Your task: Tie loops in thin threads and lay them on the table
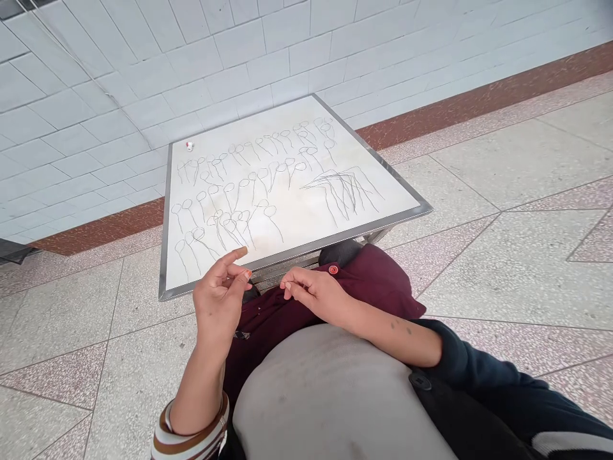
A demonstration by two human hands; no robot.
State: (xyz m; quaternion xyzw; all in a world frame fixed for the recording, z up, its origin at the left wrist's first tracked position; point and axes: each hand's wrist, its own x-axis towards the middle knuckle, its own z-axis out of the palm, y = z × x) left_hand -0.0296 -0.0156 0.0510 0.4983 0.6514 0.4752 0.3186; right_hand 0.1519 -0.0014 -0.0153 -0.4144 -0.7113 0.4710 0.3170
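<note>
Over my lap, at the near edge of a white table (297, 220), both my hands are raised. My left hand (220, 300) has its thumb against a curled finger while the index finger stretches out; anything in this pinch is too thin to make out. To its right, my right hand (318, 294) is closed with thumb and fingertips together, and what it holds cannot be seen either. On the tabletop lie several thin dark wire-like or thread-like loops (271, 211) in rows, each with a tail. A loose bundle of similar unlooped strands (347, 188) lies at the right.
A metal rim (287, 255) edges the table. A small white and red object (190, 146) sits in the far left corner. Behind the table is a white tiled wall (268, 64) with a brown skirting (479, 96). Speckled floor (527, 268) surrounds it.
</note>
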